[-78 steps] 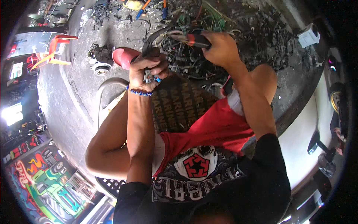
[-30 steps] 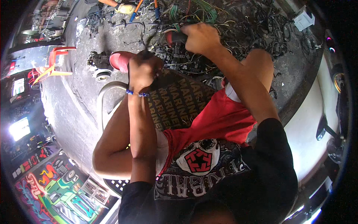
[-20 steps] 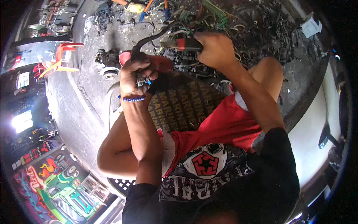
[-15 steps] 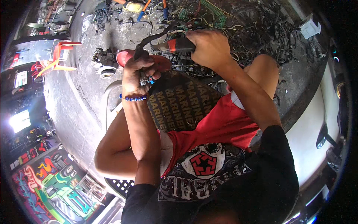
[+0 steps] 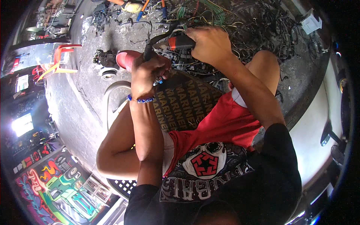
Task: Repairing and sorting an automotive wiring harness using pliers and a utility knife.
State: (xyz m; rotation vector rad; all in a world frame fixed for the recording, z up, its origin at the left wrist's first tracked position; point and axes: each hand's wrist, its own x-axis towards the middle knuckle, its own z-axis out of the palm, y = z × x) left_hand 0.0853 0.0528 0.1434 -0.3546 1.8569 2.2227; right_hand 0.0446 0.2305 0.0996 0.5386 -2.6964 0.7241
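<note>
My left hand [image 5: 145, 77], with a blue bead bracelet at the wrist, is closed around a black taped wiring harness [image 5: 149, 50]. The harness rises out of the fist and bends away to the right. A small blue-and-white piece, perhaps a connector [image 5: 159, 81], peeks out by the fingers. My right hand [image 5: 210, 44] grips a knife [image 5: 181, 42] by its black and red handle. Its blade points left, close against the harness; whether it touches cannot be made out. A dark sheet with yellow print [image 5: 180, 101] covers my lap below both hands.
Loose black wires [image 5: 266, 33] are heaped on the floor ahead and to the right, with green wires [image 5: 212, 13] among them. A metal motor-like part [image 5: 103, 58] stands left of the red shoe [image 5: 125, 60]. Blue-and-orange handles [image 5: 142, 11] and a white box [image 5: 311, 21] lie farther off.
My left hand has shifted right and turned, bringing the harness nearer the knife blade. The right hand and knife have moved only slightly.
</note>
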